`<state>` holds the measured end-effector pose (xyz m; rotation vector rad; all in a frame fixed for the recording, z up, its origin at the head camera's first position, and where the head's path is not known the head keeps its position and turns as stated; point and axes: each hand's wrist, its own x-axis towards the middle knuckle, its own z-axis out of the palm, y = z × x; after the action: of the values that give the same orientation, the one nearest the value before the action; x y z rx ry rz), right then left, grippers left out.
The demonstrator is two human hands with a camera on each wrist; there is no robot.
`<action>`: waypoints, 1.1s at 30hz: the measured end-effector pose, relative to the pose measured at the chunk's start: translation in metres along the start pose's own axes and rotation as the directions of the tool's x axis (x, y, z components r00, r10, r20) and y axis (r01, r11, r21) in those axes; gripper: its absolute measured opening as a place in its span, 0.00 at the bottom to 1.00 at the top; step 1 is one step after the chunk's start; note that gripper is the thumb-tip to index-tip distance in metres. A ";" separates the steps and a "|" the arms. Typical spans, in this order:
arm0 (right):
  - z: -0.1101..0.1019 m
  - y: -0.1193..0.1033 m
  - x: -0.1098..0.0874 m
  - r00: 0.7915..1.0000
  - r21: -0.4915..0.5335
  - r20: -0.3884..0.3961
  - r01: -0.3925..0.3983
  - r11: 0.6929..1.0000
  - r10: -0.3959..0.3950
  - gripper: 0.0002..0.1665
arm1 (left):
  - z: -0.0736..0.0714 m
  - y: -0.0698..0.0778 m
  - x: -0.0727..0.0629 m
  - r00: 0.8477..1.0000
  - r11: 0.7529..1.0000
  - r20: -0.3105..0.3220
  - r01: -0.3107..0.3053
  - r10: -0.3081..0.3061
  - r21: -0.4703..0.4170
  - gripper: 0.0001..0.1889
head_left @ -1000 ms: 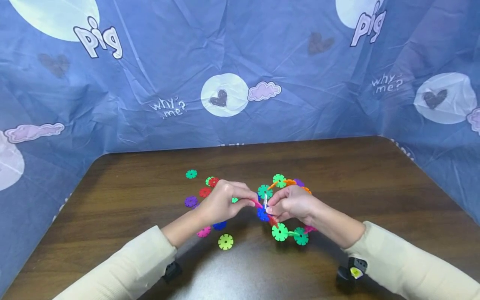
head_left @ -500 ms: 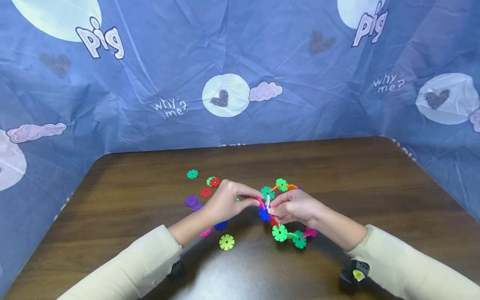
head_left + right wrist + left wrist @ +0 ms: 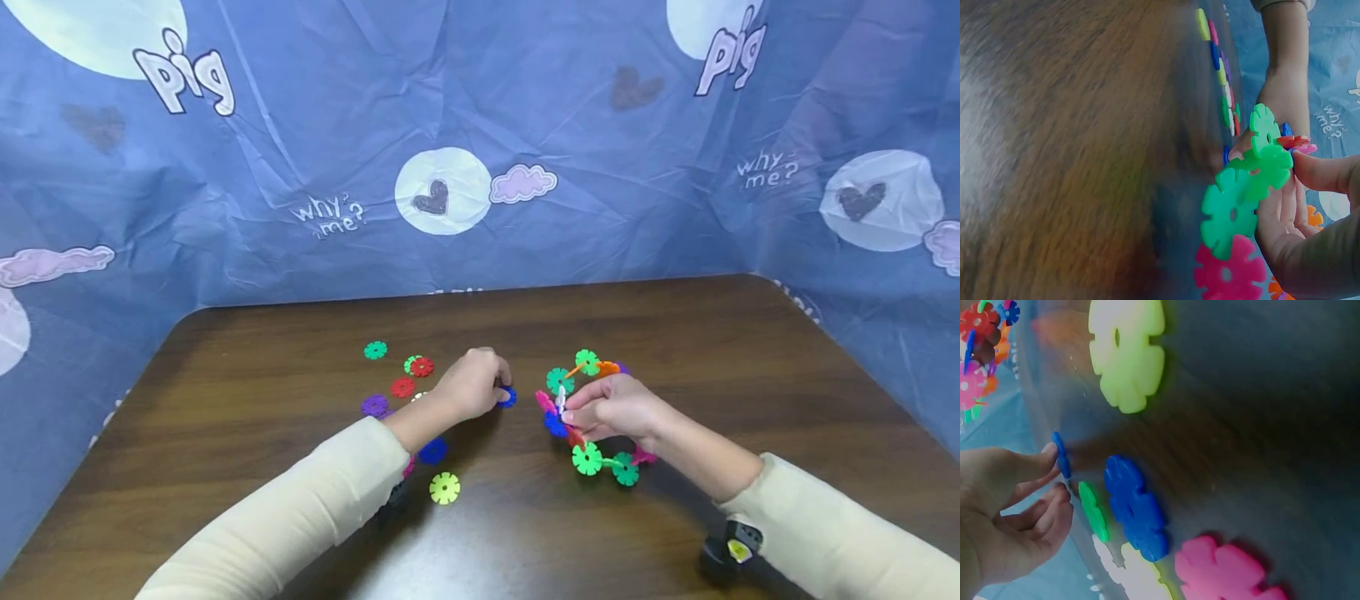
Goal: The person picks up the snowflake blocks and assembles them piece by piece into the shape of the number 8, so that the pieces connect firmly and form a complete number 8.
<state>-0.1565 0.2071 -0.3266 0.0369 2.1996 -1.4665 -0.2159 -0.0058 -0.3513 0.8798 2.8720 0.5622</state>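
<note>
Beside the loose pieces, my left hand (image 3: 468, 387) pinches a blue notched disc (image 3: 510, 397) at the table surface. The left wrist view has this blue disc (image 3: 1061, 455) edge-on between thumb and finger. My right hand (image 3: 618, 414) grips a ring-like chain of interlocked flower-shaped discs near a white disc (image 3: 561, 398). Next to the white one are a pink disc (image 3: 545, 403) and a dark blue disc (image 3: 556, 424). Green discs (image 3: 587, 458) continue the chain toward me, and a teal disc (image 3: 559, 381) lies on its far side. The fingers cover part of the chain.
Loose discs lie left of the chain: yellow-green (image 3: 445, 488), blue (image 3: 432, 451), purple (image 3: 375, 406), red (image 3: 402, 387) and teal (image 3: 376, 350), among others. A blue printed cloth (image 3: 300, 250) hangs behind the brown table (image 3: 285, 350).
My left hand has let go of the pink disc at the chain, moved left and taken hold of a blue disc. My right hand has shifted slightly right with the chain.
</note>
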 end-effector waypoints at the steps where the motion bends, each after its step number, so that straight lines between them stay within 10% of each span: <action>1: 0.000 0.000 0.000 1.000 -0.004 -0.006 0.003 1.000 -0.004 0.18 | 0.000 0.001 0.000 1.000 1.000 -0.008 -0.009 0.009 0.007 0.07; 12: 0.005 -0.001 0.001 0.997 -0.071 -0.071 0.039 0.997 -0.044 0.12 | 0.000 0.001 -0.005 1.000 0.998 -0.012 -0.022 0.022 -0.057 0.11; 25: 0.011 0.001 0.003 0.995 -0.061 -0.085 0.038 0.997 -0.043 0.11 | -0.006 0.000 -0.006 0.982 0.954 0.066 0.190 -0.179 -0.233 0.13; 29: 0.010 0.002 0.003 0.996 -0.060 -0.078 0.035 0.998 -0.039 0.11 | -0.008 -0.004 -0.012 0.975 0.875 0.047 0.214 -0.215 -0.434 0.07; 33: 0.008 0.001 0.003 0.998 -0.054 -0.056 0.032 0.998 -0.035 0.12 | -0.012 -0.003 -0.016 0.954 0.707 0.091 0.274 -0.287 -0.652 0.07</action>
<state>-0.1561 0.1997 -0.3311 0.0243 2.2943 -1.4415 -0.2062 -0.0213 -0.3422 0.3043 2.4187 1.4166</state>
